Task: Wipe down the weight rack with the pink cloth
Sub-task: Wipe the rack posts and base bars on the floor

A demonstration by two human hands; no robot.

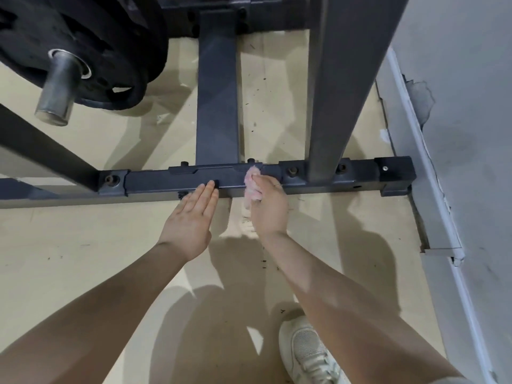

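Two bare hands reach down to the low crossbar (pixel 171 182) of the dark weight rack (pixel 329 87), which runs left to right across the floor (pixel 83 259). Of these, the right hand (pixel 270 206) has its fingers curled around the pink cloth (pixel 252 187), bunching it and pressing it against the top and near face of the crossbar, just left of the bolted bracket where a tall upright post meets the bar. Part of the cloth sticks out past the fingers on the left side of the hand and hangs a little below the bar's edge. A thin ring shows on one finger of this hand. The left hand (pixel 191 214) is flat and released, fingers straight and close together, holding nothing; its fingertips (pixel 210 187) touch the near face of the crossbar just left of the cloth, with a small gap between the two hands. Black weight plates (pixel 83 45) sit on a steel peg (pixel 56 90) at the upper left, well apart from both hands. A white sneaker (pixel 307 353) stands on the floor near the bottom, below the right forearm. A grey wall (pixel 457 106) runs along the right side.
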